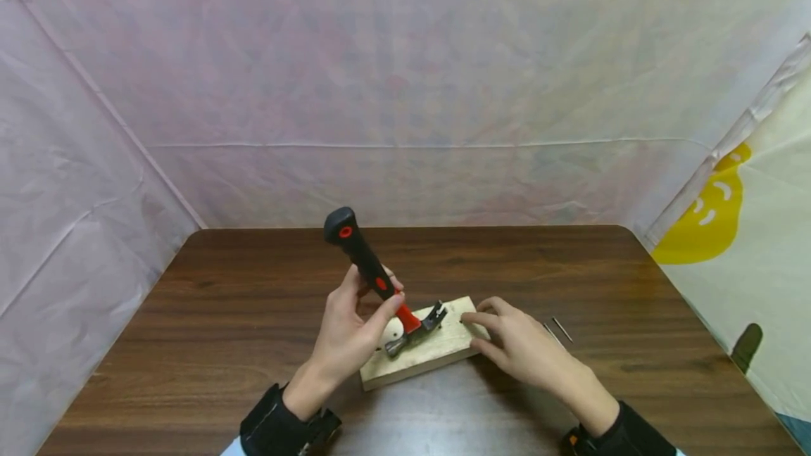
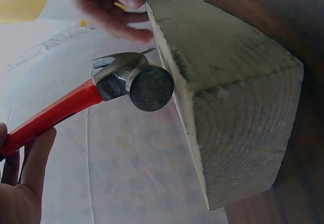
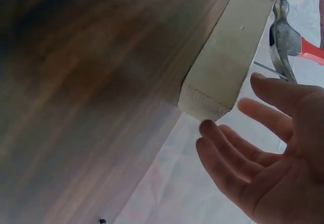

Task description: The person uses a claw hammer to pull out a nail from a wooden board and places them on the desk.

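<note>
My left hand (image 1: 345, 329) grips a claw hammer (image 1: 408, 319) by its black and red handle, which tilts up and away to the left. The hammer's metal head lies low over the top of a pale wooden block (image 1: 421, 361), the claw pointing right. Close to the claw a nail (image 3: 270, 69) stands out of the block's top face; it shows in the left wrist view too. Around the block's right end, my right hand (image 1: 522, 340) has its fingers loosely bent and spread, fingertips right at the edges, with nothing pinched between them.
Two loose nails (image 1: 562, 329) lie on the brown wooden table (image 1: 222, 329) just beyond my right hand. A white round patch (image 1: 393, 330) shows on the block beside the hammer head. Pale cloth (image 1: 405, 76) hangs behind the table and along both sides.
</note>
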Demonstrator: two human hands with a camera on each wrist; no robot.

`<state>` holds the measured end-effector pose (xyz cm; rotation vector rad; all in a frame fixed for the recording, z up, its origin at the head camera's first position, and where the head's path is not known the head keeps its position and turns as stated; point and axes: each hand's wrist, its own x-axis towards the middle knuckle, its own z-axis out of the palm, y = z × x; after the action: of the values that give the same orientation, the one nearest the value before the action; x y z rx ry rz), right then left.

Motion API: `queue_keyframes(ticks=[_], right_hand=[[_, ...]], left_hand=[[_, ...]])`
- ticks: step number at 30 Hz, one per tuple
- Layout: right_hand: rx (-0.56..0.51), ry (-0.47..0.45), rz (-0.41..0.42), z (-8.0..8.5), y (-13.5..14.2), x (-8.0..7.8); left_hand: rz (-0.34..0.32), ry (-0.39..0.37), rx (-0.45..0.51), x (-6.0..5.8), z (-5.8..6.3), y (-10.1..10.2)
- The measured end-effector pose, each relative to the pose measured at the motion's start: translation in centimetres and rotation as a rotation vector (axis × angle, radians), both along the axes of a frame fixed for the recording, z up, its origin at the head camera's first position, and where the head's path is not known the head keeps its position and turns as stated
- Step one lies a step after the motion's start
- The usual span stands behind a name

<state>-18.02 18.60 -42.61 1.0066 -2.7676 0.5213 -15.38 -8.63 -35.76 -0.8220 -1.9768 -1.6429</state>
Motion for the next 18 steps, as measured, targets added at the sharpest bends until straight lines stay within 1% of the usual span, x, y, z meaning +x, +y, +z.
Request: queue_keyframes(ticks=[4, 8, 11, 15, 18], right_hand=[[-0.057, 0.029, 0.009, 0.23, -0.1, -0.08], [-0.139, 0.093, 0.058, 0.37, -0.31, -0.11], [-0.217, 0.127, 0.104, 0.39, -0.5, -0.15], [-0.291, 0.133, 0.146, 0.53, -0.74, -0.15], [-0.313, 0.115, 0.168, 0.76, -0.92, 0.0]], left_hand=[[-0.008, 0.003, 0.034, -0.09, -0.09, 0.0], [-0.037, -0.013, 0.08, -0.07, -0.28, -0.12], [-0.046, -0.031, 0.096, -0.04, -0.42, -0.25], [-0.041, -0.041, 0.101, -0.04, -0.51, -0.34], [-0.041, -0.042, 0.112, 0.02, -0.51, -0.34]])
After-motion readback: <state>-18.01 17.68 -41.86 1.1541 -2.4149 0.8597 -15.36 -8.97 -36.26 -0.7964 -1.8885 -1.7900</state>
